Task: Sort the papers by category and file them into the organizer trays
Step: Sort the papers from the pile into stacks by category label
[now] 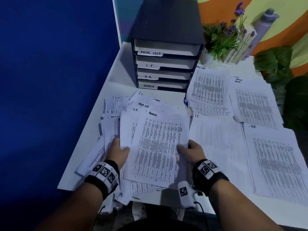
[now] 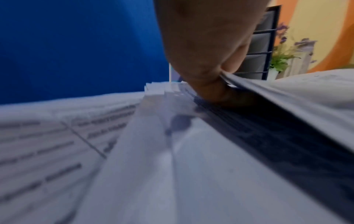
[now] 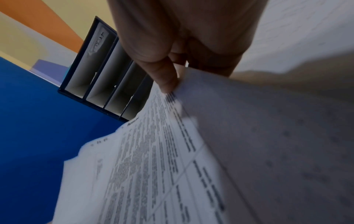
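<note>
A fanned, unsorted stack of papers (image 1: pixel 150 130) lies at the table's front left, with headings I.T, TASK LIST, H.R. and ADMIN showing. My left hand (image 1: pixel 116 150) grips the stack's left edge, thumb on top, as the left hand (image 2: pixel 206 60) in its wrist view confirms. My right hand (image 1: pixel 191 150) pinches the right edge of the top ADMIN sheet (image 1: pixel 158 147); the right hand (image 3: pixel 168 75) has its thumb on the sheet (image 3: pixel 162 166). The dark organizer (image 1: pixel 166 47) stands behind, its trays labelled TASK LIST, I.T, H.R. and ADMIN.
Sorted piles lie to the right: TASK LIST pile (image 1: pixel 208 87), ADMIN pile (image 1: pixel 255 104), I.T pile (image 1: pixel 215 139), H.R pile (image 1: pixel 276 164). A potted lavender plant (image 1: pixel 223 39) and leafy plants (image 1: pixel 276 64) stand at the back right. A blue partition (image 1: pixel 50 80) lines the left.
</note>
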`<action>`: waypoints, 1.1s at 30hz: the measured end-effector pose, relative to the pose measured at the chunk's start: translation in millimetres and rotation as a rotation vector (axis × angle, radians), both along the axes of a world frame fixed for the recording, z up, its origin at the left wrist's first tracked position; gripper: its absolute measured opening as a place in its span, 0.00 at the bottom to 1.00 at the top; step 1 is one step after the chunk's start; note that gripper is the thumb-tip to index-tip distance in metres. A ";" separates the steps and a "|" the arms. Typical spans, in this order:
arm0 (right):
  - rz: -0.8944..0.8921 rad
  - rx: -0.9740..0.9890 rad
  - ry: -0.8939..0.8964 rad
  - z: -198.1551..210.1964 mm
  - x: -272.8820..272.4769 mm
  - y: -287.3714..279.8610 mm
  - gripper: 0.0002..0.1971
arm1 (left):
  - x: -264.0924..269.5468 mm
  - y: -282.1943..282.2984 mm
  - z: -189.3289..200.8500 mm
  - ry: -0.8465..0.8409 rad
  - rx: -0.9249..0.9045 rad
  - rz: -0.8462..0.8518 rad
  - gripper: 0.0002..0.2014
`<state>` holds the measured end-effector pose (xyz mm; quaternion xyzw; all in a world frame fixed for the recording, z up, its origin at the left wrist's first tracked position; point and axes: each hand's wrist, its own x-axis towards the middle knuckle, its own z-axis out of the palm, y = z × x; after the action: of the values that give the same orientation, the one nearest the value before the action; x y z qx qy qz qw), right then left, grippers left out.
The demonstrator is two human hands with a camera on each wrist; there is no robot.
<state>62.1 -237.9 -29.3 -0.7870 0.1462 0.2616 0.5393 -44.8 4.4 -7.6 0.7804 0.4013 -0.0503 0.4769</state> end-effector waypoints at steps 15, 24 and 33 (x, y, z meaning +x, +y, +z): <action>0.017 -0.157 -0.100 4.2 15.2 -26.7 0.02 | -5.3 21.1 -19.0 -0.007 0.044 0.117 0.27; 0.067 -0.151 -0.065 -2.6 12.5 -25.0 0.04 | -2.6 11.1 -14.1 -0.092 -0.055 0.187 0.29; 0.139 -0.174 -0.247 17.8 12.6 -11.1 0.13 | 2.8 -8.5 -0.4 -0.081 -0.035 -0.026 0.34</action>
<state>74.7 -249.0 -11.5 -0.8652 0.0462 0.1859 0.4634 -42.0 -4.1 -8.0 0.7784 0.3705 -0.0322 0.5057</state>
